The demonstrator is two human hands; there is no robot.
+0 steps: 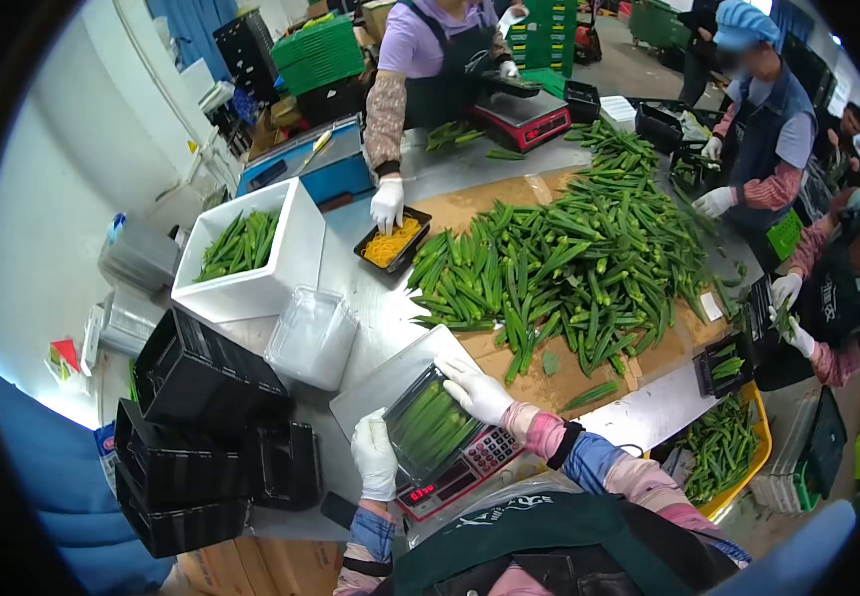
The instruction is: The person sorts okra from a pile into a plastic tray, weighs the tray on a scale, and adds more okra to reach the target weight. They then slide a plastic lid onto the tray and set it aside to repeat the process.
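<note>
We find the left hand [375,457], white-gloved, against the left edge of a black rectangular plastic tray of green okra pods [434,422]; we cannot tell whether its fingers grip. The right hand [477,391], also white-gloved, lies over the tray's upper right edge, fingers extended. We place the tray over a red electronic scale [458,477] with a lit red display; contact with its plate we cannot confirm.

To the left we note 1 clear plastic box [312,338] and several stacked black plastic trays [213,368]. Ahead, on a silver metal table [382,310], we see 1 white foam box [298,258] containing okra and a large heap of loose green okra [569,258]. Across the table, 1 co-worker's white-gloved hand [387,206] reaches into a small black tray of orange-yellow strands [391,244].
</note>
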